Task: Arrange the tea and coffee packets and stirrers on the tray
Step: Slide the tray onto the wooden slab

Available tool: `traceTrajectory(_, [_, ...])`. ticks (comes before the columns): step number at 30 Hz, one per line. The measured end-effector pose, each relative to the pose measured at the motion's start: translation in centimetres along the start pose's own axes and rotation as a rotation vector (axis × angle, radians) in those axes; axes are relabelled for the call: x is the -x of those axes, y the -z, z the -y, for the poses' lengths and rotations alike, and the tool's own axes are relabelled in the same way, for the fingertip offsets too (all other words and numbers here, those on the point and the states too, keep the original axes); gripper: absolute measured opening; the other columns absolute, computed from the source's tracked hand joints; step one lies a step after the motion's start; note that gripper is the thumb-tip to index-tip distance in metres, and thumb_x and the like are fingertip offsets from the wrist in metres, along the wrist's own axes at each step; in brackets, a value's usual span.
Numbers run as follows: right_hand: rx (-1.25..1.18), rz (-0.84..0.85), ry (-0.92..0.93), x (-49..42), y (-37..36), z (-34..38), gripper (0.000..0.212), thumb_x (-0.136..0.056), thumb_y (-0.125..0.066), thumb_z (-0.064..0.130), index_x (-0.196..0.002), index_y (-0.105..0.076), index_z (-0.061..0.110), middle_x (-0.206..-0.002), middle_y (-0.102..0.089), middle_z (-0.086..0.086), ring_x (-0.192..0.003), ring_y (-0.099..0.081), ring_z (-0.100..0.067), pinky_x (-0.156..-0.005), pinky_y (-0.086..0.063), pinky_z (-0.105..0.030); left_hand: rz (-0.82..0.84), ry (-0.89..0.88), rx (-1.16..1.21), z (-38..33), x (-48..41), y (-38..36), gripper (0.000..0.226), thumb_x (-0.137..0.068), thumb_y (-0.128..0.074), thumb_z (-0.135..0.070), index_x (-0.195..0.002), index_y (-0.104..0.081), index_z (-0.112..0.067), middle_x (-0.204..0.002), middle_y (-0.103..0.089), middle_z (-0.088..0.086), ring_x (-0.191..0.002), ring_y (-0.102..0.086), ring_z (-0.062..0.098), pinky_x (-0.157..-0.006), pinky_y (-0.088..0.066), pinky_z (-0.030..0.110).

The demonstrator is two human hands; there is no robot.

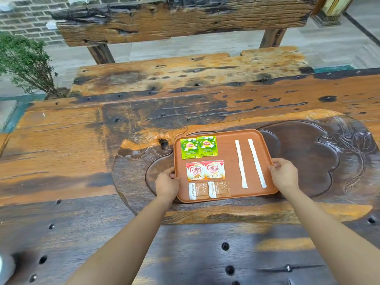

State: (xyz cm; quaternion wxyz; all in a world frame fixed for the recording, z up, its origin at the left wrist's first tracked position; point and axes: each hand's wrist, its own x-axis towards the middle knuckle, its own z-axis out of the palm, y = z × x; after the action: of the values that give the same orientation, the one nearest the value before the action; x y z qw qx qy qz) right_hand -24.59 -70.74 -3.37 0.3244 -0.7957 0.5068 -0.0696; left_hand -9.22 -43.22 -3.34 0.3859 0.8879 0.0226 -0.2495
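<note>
An orange-brown tray lies in the carved hollow of the wooden tea table. On its left side sit two green Lipton tea packets, below them two red and white Coffee mate packets, and at the near edge two brown sugar packets. Two white paper-wrapped stirrers lie lengthwise on the tray's right half. My left hand grips the tray's left rim. My right hand grips the right rim, thumbs over the edge.
The carved dark basin of the table spreads to the right of the tray. A drain hole sits just left of the tray's far corner. A wooden bench stands beyond the table, a small potted shrub at far left.
</note>
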Motion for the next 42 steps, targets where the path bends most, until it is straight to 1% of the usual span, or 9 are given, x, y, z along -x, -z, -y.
traceTrajectory(6, [0.016,0.042,0.006,-0.3,0.1,-0.4,0.024,-0.088,-0.055,0.009,-0.11,-0.063,0.006,-0.112,-0.06,-0.019,-0.099,-0.059,-0.033,-0.089,-0.044,-0.036,0.009,0.004,-0.034,0.1,0.2,0.2,0.041,-0.085,-0.057,-0.006,-0.126,-0.055,-0.012,-0.093,-0.061,0.004,-0.111,-0.056,0.027,-0.1,-0.045,0.042])
traceTrajectory(10, [0.019,0.07,-0.014,-0.1,0.2,-0.3,0.027,-0.088,-0.054,0.007,-0.114,-0.062,0.006,-0.117,-0.058,-0.018,-0.101,-0.059,-0.033,-0.091,-0.045,-0.038,0.035,0.015,-0.029,0.3,0.6,0.5,0.041,-0.084,-0.059,-0.007,-0.125,-0.056,-0.013,-0.098,-0.063,0.008,-0.105,-0.059,0.026,-0.097,-0.048,0.042])
traceTrajectory(17, [0.083,0.1,-0.014,1.0,0.7,-0.9,0.032,-0.087,-0.052,0.004,-0.118,-0.059,0.006,-0.12,-0.055,-0.019,-0.102,-0.058,-0.035,-0.092,-0.045,-0.04,0.087,-0.028,-0.085,0.9,2.4,1.5,0.038,-0.085,-0.059,-0.004,-0.122,-0.057,-0.009,-0.07,-0.054,-0.005,-0.093,-0.06,0.023,-0.089,-0.05,0.034])
traceTrajectory(20, [0.1,0.103,-0.027,1.6,0.8,-1.1,0.037,-0.085,-0.051,0.004,-0.121,-0.057,0.006,-0.119,-0.057,-0.02,-0.098,-0.06,-0.035,-0.087,-0.047,-0.038,0.067,-0.053,-0.157,1.2,3.2,2.1,0.036,-0.086,-0.051,-0.006,-0.121,-0.059,-0.009,-0.093,-0.071,0.007,-0.101,-0.062,0.026,-0.082,-0.046,0.027])
traceTrajectory(23, [0.129,0.033,-0.001,2.7,0.9,-1.2,0.041,-0.083,-0.053,0.005,-0.124,-0.053,0.004,-0.122,-0.053,-0.022,-0.107,-0.055,-0.036,-0.092,-0.047,-0.043,0.028,-0.064,-0.213,1.8,3.7,3.2,0.035,-0.087,-0.043,-0.008,-0.114,-0.064,-0.012,-0.111,-0.07,0.012,-0.102,-0.062,0.029,-0.083,-0.048,0.028])
traceTrajectory(28, [0.095,-0.024,0.141,7.3,0.4,0.6,0.032,-0.084,-0.05,0.003,-0.115,-0.054,0.001,-0.116,-0.051,-0.021,-0.11,-0.049,-0.037,-0.093,-0.044,-0.045,-0.111,-0.017,-0.218,6.0,4.3,6.0,0.033,-0.084,-0.044,-0.005,-0.109,-0.065,-0.009,-0.118,-0.063,0.017,-0.108,-0.057,0.034,-0.091,-0.046,0.033])
traceTrajectory(35, [0.088,0.314,0.556,16.9,-6.3,4.0,0.02,-0.083,-0.05,-0.002,-0.099,-0.059,0.008,-0.092,-0.05,0.001,-0.092,-0.054,-0.023,-0.081,-0.044,-0.03,-0.164,0.104,-0.253,16.1,7.4,9.1,0.037,-0.085,-0.053,-0.01,-0.122,-0.054,-0.008,-0.126,-0.051,0.019,-0.118,-0.048,0.036,-0.1,-0.042,0.042])
traceTrajectory(38, [0.137,0.415,0.722,20.4,-9.6,6.4,0.02,-0.084,-0.05,0.002,-0.101,-0.058,0.008,-0.097,-0.055,-0.003,-0.096,-0.052,-0.021,-0.084,-0.045,-0.032,-0.129,0.137,-0.369,19.7,8.8,10.4,0.045,-0.087,-0.053,-0.016,-0.131,-0.047,-0.012,-0.138,-0.045,0.013,-0.127,-0.04,0.033,-0.104,-0.038,0.041])
traceTrajectory(42, [0.244,0.494,0.936,23.5,-13.7,10.3,0.026,-0.088,-0.049,0.014,-0.113,-0.056,0.011,-0.111,-0.056,-0.005,-0.108,-0.048,-0.022,-0.094,-0.039,-0.033,-0.098,0.167,-0.497,23.6,10.7,12.0,0.056,-0.092,-0.045,-0.029,-0.145,-0.025,-0.024,-0.158,-0.016,0.004,-0.143,-0.016,0.027,-0.114,-0.026,0.044])
